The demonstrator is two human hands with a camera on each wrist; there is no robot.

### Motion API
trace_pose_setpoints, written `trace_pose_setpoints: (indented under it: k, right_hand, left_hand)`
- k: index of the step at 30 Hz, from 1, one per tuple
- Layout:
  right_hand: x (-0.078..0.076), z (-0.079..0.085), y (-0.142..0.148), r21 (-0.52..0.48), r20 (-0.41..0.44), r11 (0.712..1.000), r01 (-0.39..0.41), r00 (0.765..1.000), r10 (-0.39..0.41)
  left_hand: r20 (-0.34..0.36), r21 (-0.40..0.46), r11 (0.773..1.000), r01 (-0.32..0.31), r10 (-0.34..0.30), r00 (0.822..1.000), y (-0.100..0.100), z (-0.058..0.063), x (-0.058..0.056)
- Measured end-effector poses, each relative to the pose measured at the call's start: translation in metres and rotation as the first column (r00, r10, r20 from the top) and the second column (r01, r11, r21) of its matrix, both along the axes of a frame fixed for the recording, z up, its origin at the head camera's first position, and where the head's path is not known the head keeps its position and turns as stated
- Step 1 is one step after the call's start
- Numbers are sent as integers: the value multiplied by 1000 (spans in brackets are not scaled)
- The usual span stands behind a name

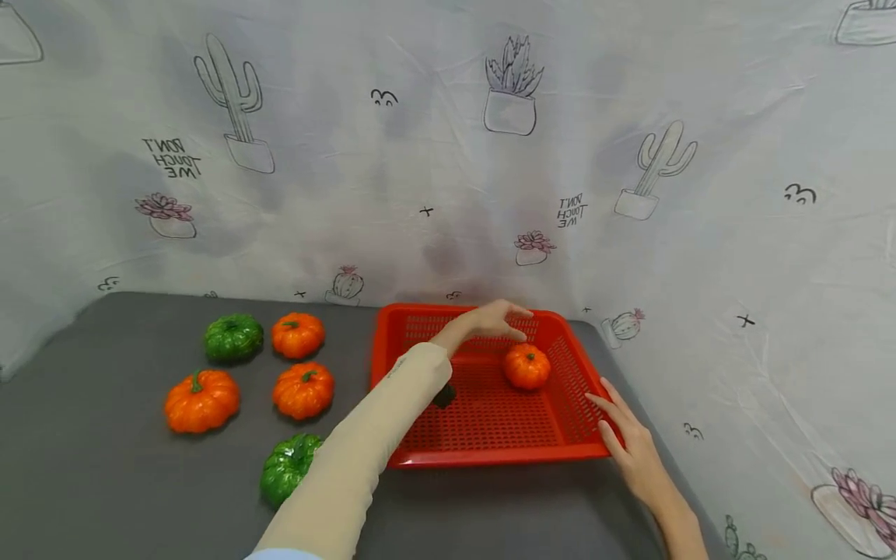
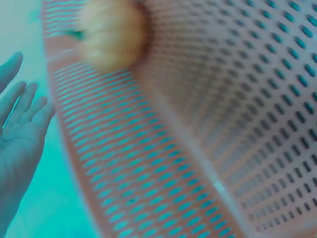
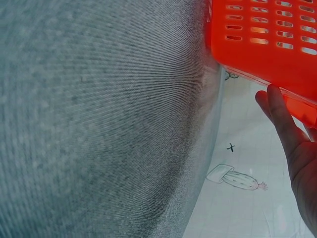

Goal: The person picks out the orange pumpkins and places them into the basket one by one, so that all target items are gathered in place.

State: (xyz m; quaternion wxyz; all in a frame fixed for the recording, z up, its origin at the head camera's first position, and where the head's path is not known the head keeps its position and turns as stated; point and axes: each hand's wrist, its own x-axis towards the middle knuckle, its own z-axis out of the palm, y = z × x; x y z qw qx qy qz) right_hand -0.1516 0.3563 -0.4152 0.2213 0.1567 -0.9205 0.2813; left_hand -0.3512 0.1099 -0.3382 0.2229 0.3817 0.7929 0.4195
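Note:
A red plastic basket (image 1: 483, 455) with slotted walls stands on the grey tabletop. Inside it, toward the right, sits a small orange pumpkin (image 1: 527, 367) with a green stem. My left hand (image 1: 490, 320) hovers over the back of the basket, just above and left of that pumpkin. It holds nothing, and the left wrist view shows the fingers extended, apart from the blurred pumpkin (image 2: 114, 34). At the basket's right rim is my right hand (image 1: 630, 443), its fingers spread and fairly straight. In the right wrist view its fingertips touch the basket's edge (image 3: 267, 64).
Left of the basket lie several more pumpkins: orange ones (image 1: 203, 401) and green ones (image 1: 234, 338). My left sleeve (image 1: 371, 443) crosses in front of the basket's left side and partly covers the near green pumpkin (image 1: 287, 467). A cactus-print cloth (image 1: 420, 155) hangs behind and to the right.

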Motion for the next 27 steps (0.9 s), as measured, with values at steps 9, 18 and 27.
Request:
trace_pose_setpoints:
  k: [9,18,27]
  right_hand:
    - [-1,-1,-1,-5,5,1000,-1,1000,1]
    - [2,-1,-1,-5,5,1000,-7,1000,7]
    - [3,-2,-2,-6,1,1000,-2,1000,2]
  left_hand:
    - [157,253,967,-23,-17,987,-82,66,21]
    - [-3,269,962,42,-43,999,-178,61,74]
    - [13,274,961,-31,29,1000,-242,20,116]
